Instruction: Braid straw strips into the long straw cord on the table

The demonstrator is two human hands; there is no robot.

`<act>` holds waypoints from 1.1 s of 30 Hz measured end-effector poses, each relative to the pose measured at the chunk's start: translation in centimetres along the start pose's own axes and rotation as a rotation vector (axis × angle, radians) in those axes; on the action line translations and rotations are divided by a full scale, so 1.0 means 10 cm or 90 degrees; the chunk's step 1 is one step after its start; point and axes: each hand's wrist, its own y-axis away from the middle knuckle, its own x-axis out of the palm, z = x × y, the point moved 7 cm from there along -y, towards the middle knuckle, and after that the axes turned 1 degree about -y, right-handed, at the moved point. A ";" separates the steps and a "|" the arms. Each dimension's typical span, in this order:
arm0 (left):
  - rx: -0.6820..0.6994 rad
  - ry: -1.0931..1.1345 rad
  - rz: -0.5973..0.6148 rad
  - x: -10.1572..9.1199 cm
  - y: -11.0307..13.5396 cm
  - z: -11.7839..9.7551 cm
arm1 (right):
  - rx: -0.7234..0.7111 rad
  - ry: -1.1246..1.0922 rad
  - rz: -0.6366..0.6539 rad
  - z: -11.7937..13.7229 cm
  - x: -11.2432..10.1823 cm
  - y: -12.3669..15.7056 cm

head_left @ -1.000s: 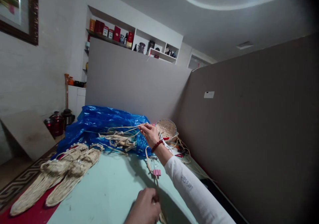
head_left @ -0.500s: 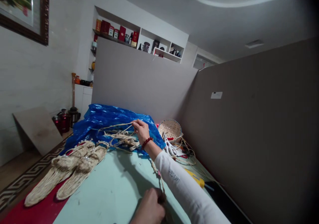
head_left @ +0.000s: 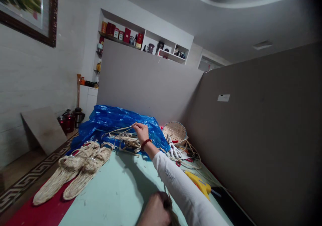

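My right hand (head_left: pixel 141 132), with a red bead bracelet and white sleeve, reaches out over a heap of straw strands (head_left: pixel 125 138). Its fingertips pinch a straw strand (head_left: pixel 118 129), which trails off leftward. At the bottom, my left hand (head_left: pixel 155 210) is closed in a fist, blurred, beside a straw cord (head_left: pixel 169 193) that is partly covered by my right forearm. What the fist grips is mostly hidden. Left of my hands lies a pair of woven straw sandals (head_left: pixel 82 172). Blue plastic sheeting (head_left: pixel 115 113) is bunched behind and under the straw.
Right of my forearm lie white-handled scissors (head_left: pixel 174 149) and a yellow glue gun (head_left: pixel 198 181). A woven basket (head_left: pixel 174 131) leans behind them among loose straw. Grey partitions (head_left: pixel 251 125) close off the pale green tabletop (head_left: pixel 108 189) at the back and right.
My right hand still pinches the strand, a little lower. The left fist has shifted slightly down and right, and less of the cord above it shows. The view has turned slightly left.
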 end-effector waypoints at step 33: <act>-0.026 -0.089 -0.064 -0.10 0.09 -0.03 | 0.066 -0.155 0.008 0.80 -0.55 0.48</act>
